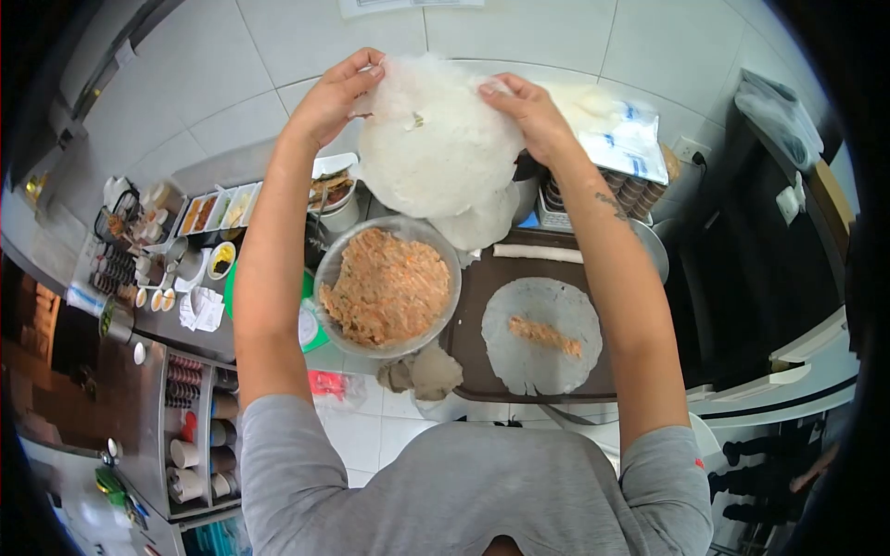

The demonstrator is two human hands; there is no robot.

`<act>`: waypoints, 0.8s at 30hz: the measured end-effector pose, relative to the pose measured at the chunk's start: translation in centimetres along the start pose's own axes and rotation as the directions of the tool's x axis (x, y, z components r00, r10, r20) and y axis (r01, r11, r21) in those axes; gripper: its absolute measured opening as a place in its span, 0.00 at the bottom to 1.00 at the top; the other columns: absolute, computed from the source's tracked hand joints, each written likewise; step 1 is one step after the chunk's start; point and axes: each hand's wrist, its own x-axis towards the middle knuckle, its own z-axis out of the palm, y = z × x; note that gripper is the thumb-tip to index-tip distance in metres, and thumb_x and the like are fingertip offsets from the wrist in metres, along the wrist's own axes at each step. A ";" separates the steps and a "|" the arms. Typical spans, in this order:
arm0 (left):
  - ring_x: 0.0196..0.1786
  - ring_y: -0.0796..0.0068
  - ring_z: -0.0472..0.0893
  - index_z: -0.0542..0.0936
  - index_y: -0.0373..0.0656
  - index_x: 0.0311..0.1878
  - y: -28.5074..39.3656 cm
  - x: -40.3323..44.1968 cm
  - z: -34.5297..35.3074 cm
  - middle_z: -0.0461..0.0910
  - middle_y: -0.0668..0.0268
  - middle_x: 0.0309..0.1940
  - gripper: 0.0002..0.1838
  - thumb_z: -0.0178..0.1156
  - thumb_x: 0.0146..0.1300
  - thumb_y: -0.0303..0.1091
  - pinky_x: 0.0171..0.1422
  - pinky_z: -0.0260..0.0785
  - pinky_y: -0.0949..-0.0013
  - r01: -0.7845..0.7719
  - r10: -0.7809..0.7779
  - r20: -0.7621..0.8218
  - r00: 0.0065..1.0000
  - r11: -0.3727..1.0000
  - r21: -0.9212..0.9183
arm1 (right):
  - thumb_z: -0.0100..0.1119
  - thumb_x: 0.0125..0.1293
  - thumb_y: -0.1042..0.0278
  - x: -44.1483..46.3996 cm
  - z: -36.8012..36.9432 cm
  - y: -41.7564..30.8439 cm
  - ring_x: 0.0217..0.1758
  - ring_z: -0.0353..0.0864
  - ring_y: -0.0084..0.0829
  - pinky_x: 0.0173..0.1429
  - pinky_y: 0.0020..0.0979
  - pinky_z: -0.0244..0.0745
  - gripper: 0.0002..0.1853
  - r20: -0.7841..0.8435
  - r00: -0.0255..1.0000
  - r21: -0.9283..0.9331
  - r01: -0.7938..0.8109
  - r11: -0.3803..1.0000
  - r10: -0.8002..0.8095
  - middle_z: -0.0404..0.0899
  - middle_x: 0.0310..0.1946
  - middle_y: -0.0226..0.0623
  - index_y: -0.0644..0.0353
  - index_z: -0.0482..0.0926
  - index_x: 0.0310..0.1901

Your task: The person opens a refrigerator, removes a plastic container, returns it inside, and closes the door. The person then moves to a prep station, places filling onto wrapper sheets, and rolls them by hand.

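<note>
White thin sheet (pixel 436 148) hangs from both pinching hands (pixel 336 97) (pixel 535 113), arms (pixel 276 250) stretched out ahead

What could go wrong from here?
The raised sheet, pinched by left hand and right hand, looks thin and seems to have a small hole: pulling might tear it.
The flat sheet looks cracked at its lower edge; handling could widen that and maybe let filling out.

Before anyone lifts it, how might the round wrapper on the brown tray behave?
The wrapper is probably floppy and light, being a thin sheet. Its notched lower edge suggests it could tear. The filling, unwrapped on top, may slide off.
</note>
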 end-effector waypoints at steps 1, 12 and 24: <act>0.38 0.85 0.77 0.73 0.48 0.49 -0.5 0.0 0.2 0.77 0.74 0.38 0.08 0.52 0.71 0.38 0.39 0.71 0.76 0.014 -0.014 0.007 1.000 1.000 0.007 | 0.63 0.63 0.66 -0.1 -1.0 -0.2 0.36 0.79 0.22 0.42 0.23 0.76 0.11 -0.004 1.000 0.024 0.022 0.999 -0.022 0.82 0.37 0.31 0.62 0.79 0.44; 0.41 0.74 0.78 0.74 0.45 0.53 -2.7 1.2 3.7 0.78 0.69 0.38 0.16 0.57 0.63 0.39 0.42 0.72 0.65 -0.056 0.055 0.012 0.998 0.958 0.282 | 0.60 0.66 0.62 -2.8 -4.1 -4.3 0.39 0.78 0.16 0.44 0.21 0.74 0.12 0.034 0.999 -0.272 0.034 0.962 -0.026 0.81 0.38 0.28 0.59 0.79 0.47; 0.43 0.76 0.79 0.79 0.37 0.48 -1.3 2.0 13.1 0.82 0.64 0.35 0.18 0.64 0.59 0.38 0.48 0.70 0.71 -0.051 0.058 -0.066 0.996 0.992 0.113 | 0.63 0.63 0.64 -9.2 -6.7 -2.3 0.49 0.78 0.25 0.52 0.27 0.75 0.24 0.057 0.990 -0.358 -0.100 0.929 0.128 0.80 0.46 0.38 0.65 0.73 0.57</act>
